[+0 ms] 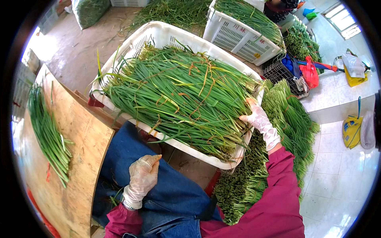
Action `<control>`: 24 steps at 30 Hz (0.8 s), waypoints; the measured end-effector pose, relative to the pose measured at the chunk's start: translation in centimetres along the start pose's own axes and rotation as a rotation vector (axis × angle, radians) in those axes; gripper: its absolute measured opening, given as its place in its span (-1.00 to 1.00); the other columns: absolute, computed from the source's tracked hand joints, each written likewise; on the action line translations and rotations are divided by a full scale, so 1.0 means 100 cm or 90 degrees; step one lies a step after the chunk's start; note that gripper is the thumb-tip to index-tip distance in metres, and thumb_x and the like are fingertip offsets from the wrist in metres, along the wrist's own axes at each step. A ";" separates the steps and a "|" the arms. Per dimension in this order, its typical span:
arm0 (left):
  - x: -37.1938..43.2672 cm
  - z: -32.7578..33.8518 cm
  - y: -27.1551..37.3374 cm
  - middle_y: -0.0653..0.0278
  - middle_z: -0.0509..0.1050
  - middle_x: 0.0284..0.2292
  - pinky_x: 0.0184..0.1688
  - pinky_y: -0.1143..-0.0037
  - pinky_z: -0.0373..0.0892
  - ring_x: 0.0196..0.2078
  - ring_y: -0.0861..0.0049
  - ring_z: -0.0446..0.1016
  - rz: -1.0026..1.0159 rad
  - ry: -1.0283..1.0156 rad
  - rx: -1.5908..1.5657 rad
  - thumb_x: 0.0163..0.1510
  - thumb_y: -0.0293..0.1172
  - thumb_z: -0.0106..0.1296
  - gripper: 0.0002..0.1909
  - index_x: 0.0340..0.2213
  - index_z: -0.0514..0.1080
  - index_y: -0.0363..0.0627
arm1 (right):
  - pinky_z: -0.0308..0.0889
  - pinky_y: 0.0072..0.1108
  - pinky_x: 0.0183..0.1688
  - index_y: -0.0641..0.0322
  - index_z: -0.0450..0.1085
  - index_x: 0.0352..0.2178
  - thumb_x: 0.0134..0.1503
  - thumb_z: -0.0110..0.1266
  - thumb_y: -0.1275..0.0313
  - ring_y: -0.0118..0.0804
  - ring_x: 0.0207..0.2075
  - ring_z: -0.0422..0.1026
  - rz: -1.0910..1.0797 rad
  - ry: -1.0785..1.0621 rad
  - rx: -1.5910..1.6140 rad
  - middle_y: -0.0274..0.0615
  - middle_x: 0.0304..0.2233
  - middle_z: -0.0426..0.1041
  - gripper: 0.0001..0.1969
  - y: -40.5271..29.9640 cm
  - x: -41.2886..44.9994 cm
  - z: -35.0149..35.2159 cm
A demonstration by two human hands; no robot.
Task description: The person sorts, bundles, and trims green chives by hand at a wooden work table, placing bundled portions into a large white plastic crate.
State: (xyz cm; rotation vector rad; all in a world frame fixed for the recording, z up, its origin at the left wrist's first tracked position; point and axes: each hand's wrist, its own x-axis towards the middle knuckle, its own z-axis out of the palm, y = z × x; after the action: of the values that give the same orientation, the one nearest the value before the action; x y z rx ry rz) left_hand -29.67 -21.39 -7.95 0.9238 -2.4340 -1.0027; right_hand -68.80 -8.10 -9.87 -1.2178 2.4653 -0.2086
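Observation:
A white plastic crate (190,150) stands before me, heaped with long green garlic chives (178,92) and some dry yellow and brown leaves. My right hand (257,116), in a thin whitish glove, touches the stem ends at the crate's right side, thumb and fingers apart. Over the blue apron (175,187) on my lap, my left hand (144,172) is curled closed in a similar glove; nothing shows in it. To the left, a loose bunch of chives (49,134) lies on a wooden board (86,131), near a red band (48,172).
Tied chive bundles (290,110) are stacked along the right. Behind stand another filled white crate (229,35) and a black crate (275,70) with a red plastic bag (309,74). Chives (175,12) cover the floor at the back. A person (279,9) is partly visible at the top.

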 end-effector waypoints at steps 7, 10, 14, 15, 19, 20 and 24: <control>-0.002 0.002 -0.003 0.14 0.45 -0.50 -0.41 0.47 0.35 -0.45 0.28 0.43 0.028 0.018 0.022 -0.18 -0.58 -0.01 -0.86 -0.46 0.41 -0.20 | 0.24 -0.44 -0.13 0.28 -0.05 0.01 -0.34 0.10 0.40 -0.04 -0.16 0.28 0.065 0.054 -0.178 0.04 -0.08 0.17 -0.19 -0.017 0.000 0.015; -0.001 0.003 -0.002 0.15 0.45 -0.50 -0.41 0.47 0.35 -0.45 0.28 0.43 0.048 -0.003 0.037 -0.18 -0.58 -0.01 -0.86 -0.46 0.42 -0.20 | 0.30 -0.44 -0.28 0.22 0.21 -0.14 -0.35 0.13 0.34 -0.07 -0.40 0.39 0.111 -0.003 0.032 0.00 -0.39 0.39 -0.38 0.002 0.023 -0.009; 0.001 0.004 -0.001 0.15 0.45 -0.49 -0.41 0.46 0.35 -0.45 0.29 0.43 0.012 -0.004 0.023 -0.19 -0.59 -0.01 -0.86 -0.47 0.42 -0.19 | 0.27 -0.50 -0.23 0.23 0.23 -0.14 -0.37 0.11 0.30 -0.08 -0.32 0.39 0.091 -0.044 -0.041 0.02 -0.38 0.41 -0.37 0.016 0.045 -0.033; 0.001 0.004 0.000 0.15 0.44 -0.49 -0.41 0.46 0.35 -0.45 0.30 0.44 0.014 -0.001 0.030 -0.19 -0.59 -0.01 -0.86 -0.47 0.42 -0.19 | 0.27 -0.50 -0.23 0.23 0.23 -0.14 -0.37 0.11 0.30 -0.08 -0.32 0.39 0.087 -0.045 -0.041 0.02 -0.38 0.41 -0.37 0.013 0.044 -0.029; -0.002 0.002 0.000 0.14 0.44 -0.50 -0.42 0.46 0.34 -0.45 0.29 0.43 0.040 0.019 0.035 -0.19 -0.58 0.00 -0.87 -0.47 0.42 -0.20 | 0.19 -0.54 -0.09 0.35 0.02 0.00 -0.39 0.17 0.30 -0.07 -0.13 0.29 0.077 -0.164 -0.036 0.12 -0.18 0.30 -0.15 0.001 0.029 -0.026; 0.000 0.003 0.001 0.14 0.44 -0.50 -0.42 0.46 0.35 -0.45 0.29 0.43 0.037 0.010 0.047 -0.19 -0.58 0.00 -0.87 -0.47 0.42 -0.20 | 0.14 -0.55 -0.04 0.37 0.02 0.00 -0.39 0.19 0.29 -0.07 -0.07 0.24 0.051 -0.110 0.060 0.12 -0.12 0.24 -0.14 0.006 0.023 -0.029; 0.000 0.004 -0.002 0.15 0.44 -0.50 -0.42 0.46 0.35 -0.45 0.28 0.43 0.047 0.019 0.052 -0.19 -0.58 0.00 -0.88 -0.48 0.42 -0.21 | -0.01 -0.50 0.07 0.34 -0.05 0.03 -0.37 0.19 0.14 -0.10 0.06 0.07 0.031 -0.022 0.027 0.05 0.05 0.02 -0.06 -0.014 -0.001 -0.026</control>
State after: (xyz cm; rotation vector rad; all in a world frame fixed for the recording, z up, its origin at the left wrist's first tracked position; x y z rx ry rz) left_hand -29.77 -21.27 -8.32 0.8618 -2.4814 -0.8646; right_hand -68.77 -8.94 -7.03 -1.1326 2.4462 -0.2233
